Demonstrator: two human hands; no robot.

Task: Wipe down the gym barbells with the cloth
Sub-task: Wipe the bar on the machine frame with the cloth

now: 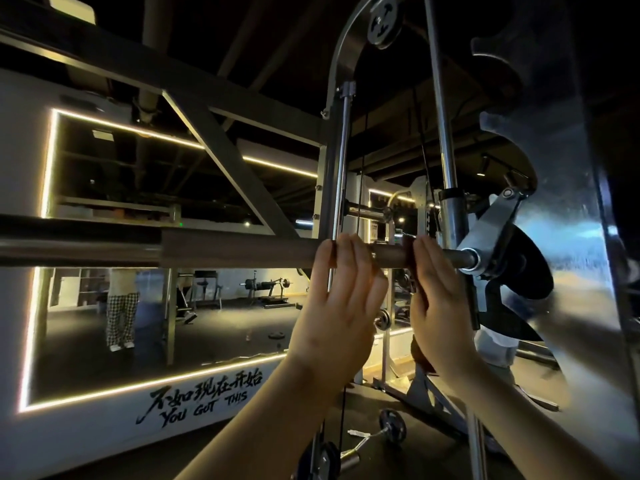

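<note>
A steel barbell (76, 252) runs level across the view at chest height, fixed in a Smith machine. A brown cloth (391, 255) is wrapped round its right part. My left hand (341, 289) reaches up from below, and its fingers curl over the top of the cloth-covered bar. A short way to the right, my right hand (438, 289) curls its fingers over the cloth's right end. Bare bar (462, 258) shows just beyond it, up to the machine's hook bracket (491, 233).
Vertical guide rods (446, 133) and the steel upright (568, 237) stand close on the right, with a black weight plate (533, 268) behind the bracket. A curl bar with small plates (377, 436) lies on the floor below. A lit mirror wall (156, 323) shows a standing person.
</note>
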